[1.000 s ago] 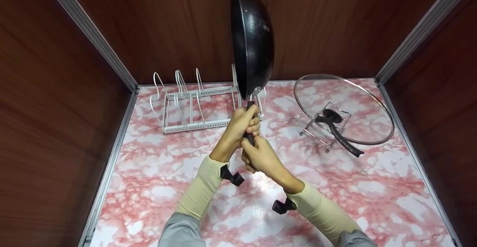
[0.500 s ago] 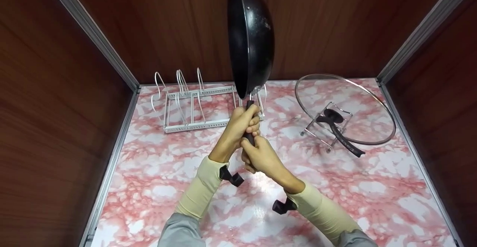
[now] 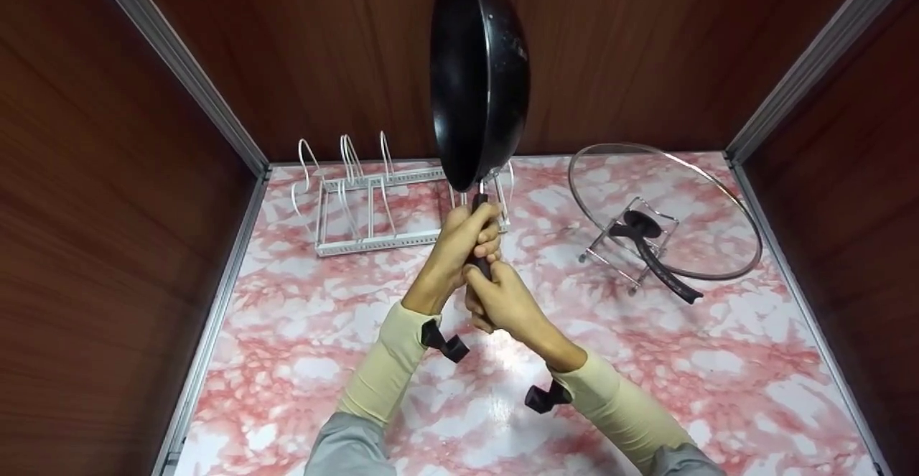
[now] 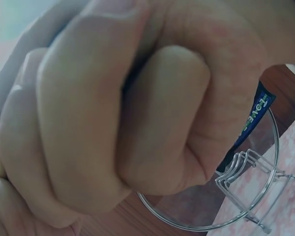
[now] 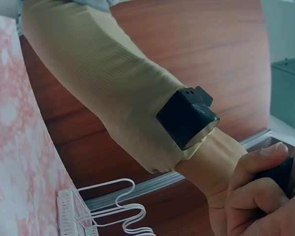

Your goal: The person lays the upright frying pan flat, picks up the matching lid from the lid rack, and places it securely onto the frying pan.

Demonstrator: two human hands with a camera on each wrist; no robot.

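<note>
A black wok [image 3: 459,81] is held up over the back of the table, its bowl standing on edge and its hollow side turned left. My left hand [image 3: 463,246] grips the dark handle [image 3: 480,266] near the bowl. Just below, my right hand [image 3: 508,298] grips the lower end of the same handle, and the two hands touch. Curled fingers [image 4: 83,118] fill most of the left wrist view. In the right wrist view a bit of the black handle [image 5: 278,174] shows between fingers at the lower right.
A white wire rack [image 3: 380,241] stands at the back left, with the wok partly in front of its right end. At the back right, a glass lid with a black curved handle [image 3: 657,260] leans on a small metal stand [image 3: 610,266]. Brown panels [image 3: 323,67] enclose the table.
The wok has turned so that more of its inside shows, and its rim has swung slightly left. Both hands keep their grip in nearly the same place.
</note>
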